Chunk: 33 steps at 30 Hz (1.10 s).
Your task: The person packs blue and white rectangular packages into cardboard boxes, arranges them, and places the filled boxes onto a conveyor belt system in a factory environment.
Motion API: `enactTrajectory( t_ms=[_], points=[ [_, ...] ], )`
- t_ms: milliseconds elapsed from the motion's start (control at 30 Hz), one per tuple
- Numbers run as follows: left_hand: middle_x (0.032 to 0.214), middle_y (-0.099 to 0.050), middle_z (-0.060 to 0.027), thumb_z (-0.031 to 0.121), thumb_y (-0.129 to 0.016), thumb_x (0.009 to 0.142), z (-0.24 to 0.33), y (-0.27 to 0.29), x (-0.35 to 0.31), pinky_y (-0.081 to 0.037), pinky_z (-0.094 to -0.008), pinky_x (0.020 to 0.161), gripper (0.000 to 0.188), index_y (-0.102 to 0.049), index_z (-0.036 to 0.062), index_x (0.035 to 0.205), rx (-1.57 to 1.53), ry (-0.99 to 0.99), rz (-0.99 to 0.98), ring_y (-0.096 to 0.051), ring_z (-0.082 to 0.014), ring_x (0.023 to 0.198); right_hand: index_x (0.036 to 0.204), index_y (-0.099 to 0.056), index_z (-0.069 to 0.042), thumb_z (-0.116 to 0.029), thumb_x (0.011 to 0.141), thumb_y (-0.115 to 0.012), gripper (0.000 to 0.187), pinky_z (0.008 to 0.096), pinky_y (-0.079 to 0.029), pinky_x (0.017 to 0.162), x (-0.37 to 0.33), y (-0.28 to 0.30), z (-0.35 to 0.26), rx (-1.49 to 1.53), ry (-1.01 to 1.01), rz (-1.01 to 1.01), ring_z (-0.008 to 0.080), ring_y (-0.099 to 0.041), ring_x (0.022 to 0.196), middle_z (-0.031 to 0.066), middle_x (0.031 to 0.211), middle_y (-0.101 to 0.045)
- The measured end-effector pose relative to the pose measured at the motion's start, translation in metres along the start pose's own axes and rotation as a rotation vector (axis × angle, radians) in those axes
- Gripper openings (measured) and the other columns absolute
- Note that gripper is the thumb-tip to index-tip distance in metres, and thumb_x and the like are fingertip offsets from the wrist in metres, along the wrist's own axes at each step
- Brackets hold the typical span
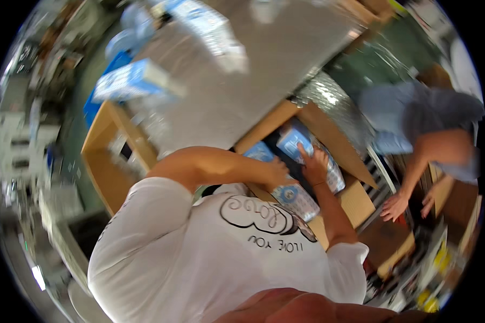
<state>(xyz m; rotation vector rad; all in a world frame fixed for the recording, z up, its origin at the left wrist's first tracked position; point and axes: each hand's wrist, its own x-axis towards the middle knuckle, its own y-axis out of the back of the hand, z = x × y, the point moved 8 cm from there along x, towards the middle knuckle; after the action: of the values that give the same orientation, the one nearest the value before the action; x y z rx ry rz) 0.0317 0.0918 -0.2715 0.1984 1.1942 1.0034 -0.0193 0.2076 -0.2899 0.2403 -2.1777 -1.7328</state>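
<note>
In front of me an open cardboard box (pixel 336 134) holds several blue-and-white printed packs, standing close together with a dark gap between them. My right hand (pixel 313 164) reaches into it, fingers apart, with the fingertips on the near end of a light-blue pack (pixel 295 143). Across my body stretches my left arm. My left hand (pixel 277 172) lies low over the packs at the box's left side, between one blue pack (pixel 259 152) and a patterned pack (pixel 297 200). Its fingers are smeared and partly hidden, so its grip is unclear.
A metal table (pixel 264 64) carries more blue-and-white packs (pixel 126 81) and a long pack (pixel 202 24). Another open carton (pixel 105 156) with clear plastic stands left. At right, a co-worker's hand (pixel 396 206) is near a brown carton (pixel 385 242). Bubble wrap (pixel 328 97) lies beyond the box.
</note>
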Motion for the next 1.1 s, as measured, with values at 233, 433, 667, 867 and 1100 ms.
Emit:
enactTrajectory(
  t_ms=[233, 433, 667, 867, 1100],
  points=[
    [0.127, -0.058, -0.0193, 0.039, -0.067, 0.082, 0.006, -0.009, -0.016, -0.033, -0.0557, 0.103, 0.078, -0.034, 0.0203, 0.15, -0.147, 0.04, 0.201, -0.051, -0.0362, 0.123, 0.155, -0.022, -0.029, -0.016, 0.069, -0.074, 0.102, 0.053, -0.04, 0.097, 0.008, -0.097, 0.043, 0.087, -0.111, -0.278, 0.0445, -0.047, 0.116, 0.0262, 0.127, -0.046],
    [0.127, -0.06, -0.0172, 0.022, -0.065, 0.088, -0.103, 0.049, -0.209, -0.046, -0.0421, 0.096, 0.052, -0.051, 0.0091, 0.136, -0.747, 0.179, 0.968, -0.057, -0.0334, 0.115, 0.153, -0.024, -0.019, -0.031, 0.08, -0.07, 0.086, 0.0519, -0.041, 0.098, 0.038, -0.14, 0.033, -0.131, -0.06, -0.702, 0.0445, -0.044, 0.127, 0.0294, 0.142, -0.04],
    [0.159, -0.019, -0.0152, 0.024, -0.092, 0.054, -0.321, -0.115, -0.559, -0.018, -0.054, 0.119, 0.129, -0.013, 0.0163, 0.155, 0.18, 1.384, 0.912, -0.014, -0.0349, 0.148, 0.092, -0.069, -0.001, -0.02, 0.087, -0.064, 0.02, 0.0307, -0.05, 0.062, 0.186, 0.015, -0.173, 0.81, 0.038, -1.081, 0.0154, -0.063, 0.065, 0.0088, 0.07, -0.065],
    [0.144, -0.043, -0.0191, 0.047, -0.087, 0.056, -0.407, -0.155, -0.58, -0.027, -0.0512, 0.115, 0.114, -0.03, 0.0145, 0.149, -0.065, 1.424, 0.842, -0.035, -0.0367, 0.139, 0.117, -0.061, -0.005, -0.009, 0.088, -0.063, 0.029, 0.0335, -0.053, 0.073, 0.33, 0.014, -0.303, 0.873, 0.151, -0.333, 0.0274, -0.067, 0.084, 0.0141, 0.094, -0.068],
    [0.135, -0.048, -0.0236, 0.05, -0.077, 0.068, -0.397, -0.142, -0.566, -0.036, -0.0511, 0.105, 0.095, -0.038, 0.0103, 0.145, -0.059, 1.466, 0.997, -0.048, -0.0408, 0.124, 0.136, -0.052, -0.019, -0.017, 0.085, -0.068, 0.054, 0.0442, -0.041, 0.103, 0.348, -0.072, -0.486, 0.447, 0.746, -0.199, 0.0326, -0.045, 0.129, 0.0135, 0.14, -0.048]
  ],
)
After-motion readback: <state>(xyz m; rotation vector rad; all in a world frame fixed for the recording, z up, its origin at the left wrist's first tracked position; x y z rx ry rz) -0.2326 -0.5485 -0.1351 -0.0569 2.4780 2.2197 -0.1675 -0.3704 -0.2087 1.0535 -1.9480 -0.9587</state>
